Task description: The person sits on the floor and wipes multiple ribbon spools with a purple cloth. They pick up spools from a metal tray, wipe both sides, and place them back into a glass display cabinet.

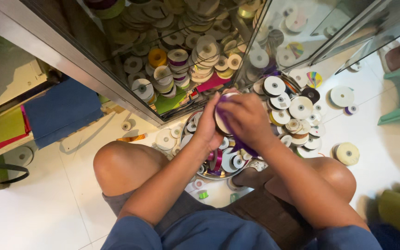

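Left hand (208, 126) and right hand (246, 118) both grip a purple ribbon spool (221, 121) above the tray (187, 124).

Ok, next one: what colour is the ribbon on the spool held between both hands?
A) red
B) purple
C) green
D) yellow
B: the left hand and right hand close together on a ribbon spool with a white face, and the ribbon trailing from it below the hands is purple.

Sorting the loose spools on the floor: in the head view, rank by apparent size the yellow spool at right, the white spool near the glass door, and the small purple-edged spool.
1. Yellow spool and white spool: alike, unranked.
2. Purple-edged spool, clearly smallest.
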